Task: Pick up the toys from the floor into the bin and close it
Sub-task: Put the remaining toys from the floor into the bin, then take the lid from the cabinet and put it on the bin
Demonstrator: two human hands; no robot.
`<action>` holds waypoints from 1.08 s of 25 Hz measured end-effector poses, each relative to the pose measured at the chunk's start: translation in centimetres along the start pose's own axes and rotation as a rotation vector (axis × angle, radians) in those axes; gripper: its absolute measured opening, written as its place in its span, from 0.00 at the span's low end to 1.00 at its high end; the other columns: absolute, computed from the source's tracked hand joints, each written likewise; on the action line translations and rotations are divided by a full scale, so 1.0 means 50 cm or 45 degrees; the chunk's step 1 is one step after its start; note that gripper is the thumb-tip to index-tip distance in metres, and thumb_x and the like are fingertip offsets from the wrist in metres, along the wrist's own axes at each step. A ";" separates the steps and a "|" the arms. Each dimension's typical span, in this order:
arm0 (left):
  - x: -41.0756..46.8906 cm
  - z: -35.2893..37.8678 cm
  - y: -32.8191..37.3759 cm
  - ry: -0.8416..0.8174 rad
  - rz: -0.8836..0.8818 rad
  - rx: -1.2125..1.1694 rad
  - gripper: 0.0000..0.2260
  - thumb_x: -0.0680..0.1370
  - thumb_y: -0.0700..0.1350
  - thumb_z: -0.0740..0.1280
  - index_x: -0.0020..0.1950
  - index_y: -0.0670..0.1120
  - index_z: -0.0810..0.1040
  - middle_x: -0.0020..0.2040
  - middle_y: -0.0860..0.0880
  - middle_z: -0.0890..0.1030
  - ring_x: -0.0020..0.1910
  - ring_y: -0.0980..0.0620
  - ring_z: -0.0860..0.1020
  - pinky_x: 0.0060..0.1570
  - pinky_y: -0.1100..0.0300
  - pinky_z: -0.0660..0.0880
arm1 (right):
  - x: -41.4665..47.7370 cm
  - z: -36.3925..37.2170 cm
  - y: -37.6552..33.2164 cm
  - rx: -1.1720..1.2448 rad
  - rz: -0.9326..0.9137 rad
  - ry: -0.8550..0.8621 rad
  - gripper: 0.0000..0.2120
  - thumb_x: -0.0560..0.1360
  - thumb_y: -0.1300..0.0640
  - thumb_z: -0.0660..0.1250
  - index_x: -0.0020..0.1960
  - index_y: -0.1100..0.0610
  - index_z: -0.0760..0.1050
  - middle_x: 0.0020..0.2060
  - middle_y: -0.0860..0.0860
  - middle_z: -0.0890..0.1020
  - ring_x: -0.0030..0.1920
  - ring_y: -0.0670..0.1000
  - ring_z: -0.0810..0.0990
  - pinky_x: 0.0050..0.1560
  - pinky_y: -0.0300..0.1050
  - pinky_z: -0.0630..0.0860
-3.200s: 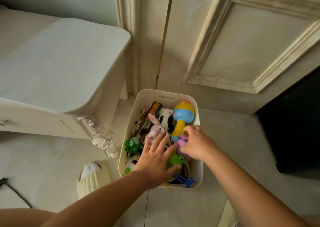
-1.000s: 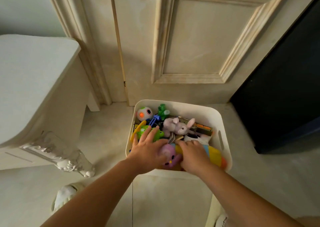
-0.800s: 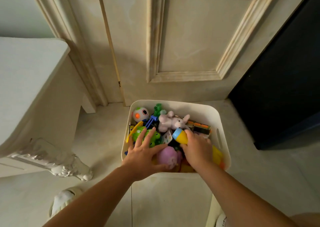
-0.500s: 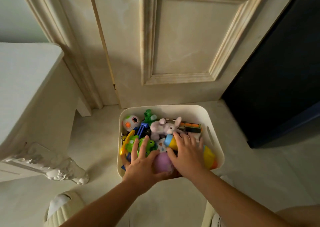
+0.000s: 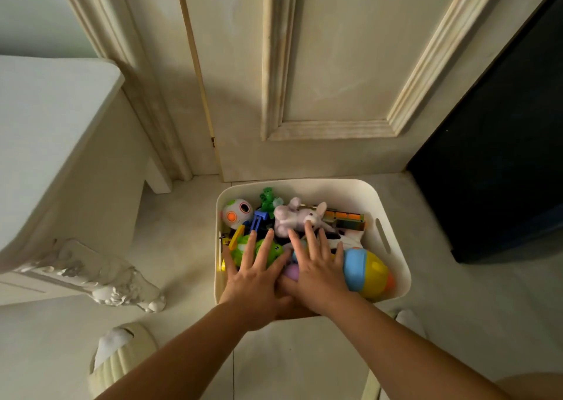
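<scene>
A white plastic bin (image 5: 393, 265) stands on the floor in front of a door, filled with several toys. Among them are a purple plush rabbit (image 5: 294, 216), a ball with orange spots (image 5: 236, 213), a green toy (image 5: 271, 252), an orange and black toy (image 5: 345, 218) and a blue and yellow rattle (image 5: 367, 273). My left hand (image 5: 254, 277) lies flat, fingers spread, on the green toy at the bin's near left. My right hand (image 5: 316, 268) lies flat beside it on the toys in the middle, over a pink toy (image 5: 291, 271). No lid is in view.
A white carved cabinet (image 5: 54, 168) stands at the left with its foot (image 5: 128, 290) close to the bin. The cream door (image 5: 335, 64) is just behind the bin. A dark block (image 5: 502, 156) fills the right. A cream ribbed object (image 5: 122, 354) sits on the floor at the near left.
The bin has turned so its long side faces me. My right hand let go of the rattle's handle and now lies flat; both hands have spread out on the toys.
</scene>
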State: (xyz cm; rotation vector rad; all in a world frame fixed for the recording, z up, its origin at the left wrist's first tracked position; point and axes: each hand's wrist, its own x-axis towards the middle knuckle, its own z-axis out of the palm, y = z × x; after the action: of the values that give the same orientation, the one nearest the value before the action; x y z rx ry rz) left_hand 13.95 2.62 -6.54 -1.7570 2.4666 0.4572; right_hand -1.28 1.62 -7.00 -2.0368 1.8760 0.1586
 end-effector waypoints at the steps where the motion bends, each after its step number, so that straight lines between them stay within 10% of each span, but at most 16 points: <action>1: 0.003 0.005 0.000 -0.026 -0.002 0.007 0.38 0.68 0.74 0.47 0.76 0.66 0.43 0.78 0.54 0.32 0.76 0.45 0.31 0.67 0.29 0.32 | 0.004 0.004 -0.001 0.001 0.012 -0.024 0.41 0.73 0.31 0.52 0.77 0.42 0.35 0.77 0.50 0.32 0.77 0.59 0.37 0.71 0.68 0.36; 8: 0.008 -0.012 0.014 -0.057 -0.006 0.036 0.35 0.71 0.68 0.57 0.75 0.67 0.47 0.79 0.52 0.35 0.77 0.43 0.33 0.66 0.28 0.32 | 0.002 0.008 0.002 0.080 -0.006 0.013 0.37 0.75 0.33 0.52 0.78 0.44 0.45 0.77 0.50 0.34 0.78 0.58 0.40 0.72 0.66 0.37; 12: -0.018 -0.074 0.000 0.129 -0.060 -0.270 0.29 0.72 0.62 0.65 0.73 0.63 0.64 0.79 0.54 0.50 0.79 0.47 0.45 0.75 0.45 0.44 | -0.020 -0.031 -0.029 0.214 -0.047 0.323 0.27 0.76 0.38 0.57 0.70 0.49 0.69 0.74 0.54 0.62 0.72 0.58 0.64 0.72 0.55 0.61; 17: -0.080 -0.189 -0.055 0.479 -0.625 -1.324 0.16 0.75 0.46 0.70 0.62 0.49 0.79 0.55 0.49 0.82 0.52 0.52 0.80 0.52 0.60 0.76 | -0.043 -0.076 -0.067 0.621 -0.021 0.422 0.14 0.78 0.61 0.59 0.61 0.54 0.77 0.58 0.54 0.78 0.59 0.56 0.76 0.58 0.47 0.72; 21: -0.119 -0.239 -0.116 0.522 -0.819 -2.262 0.17 0.78 0.41 0.66 0.67 0.39 0.73 0.56 0.43 0.80 0.54 0.45 0.80 0.48 0.54 0.79 | -0.045 -0.152 -0.091 0.913 0.147 0.294 0.16 0.79 0.65 0.56 0.59 0.55 0.78 0.56 0.54 0.78 0.56 0.53 0.77 0.53 0.40 0.70; 24: -0.146 -0.284 -0.136 0.711 -0.829 -2.691 0.17 0.79 0.44 0.65 0.67 0.44 0.72 0.68 0.40 0.72 0.63 0.43 0.75 0.54 0.51 0.76 | -0.003 -0.185 -0.110 0.981 0.201 0.195 0.11 0.74 0.59 0.59 0.48 0.47 0.78 0.50 0.53 0.82 0.60 0.56 0.78 0.66 0.53 0.70; 27: -0.172 -0.335 -0.158 0.956 -0.820 -3.001 0.25 0.79 0.49 0.65 0.74 0.46 0.65 0.75 0.41 0.64 0.71 0.43 0.69 0.65 0.48 0.71 | 0.047 -0.197 -0.127 0.906 0.213 0.114 0.17 0.69 0.54 0.56 0.47 0.36 0.78 0.41 0.49 0.82 0.52 0.60 0.81 0.53 0.52 0.68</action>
State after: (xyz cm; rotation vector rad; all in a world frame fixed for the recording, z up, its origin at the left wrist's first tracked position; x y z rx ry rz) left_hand 26.07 3.32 9.90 0.9775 0.0604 -1.3055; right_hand 3.63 -3.62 2.56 -1.4196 1.7988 -0.4971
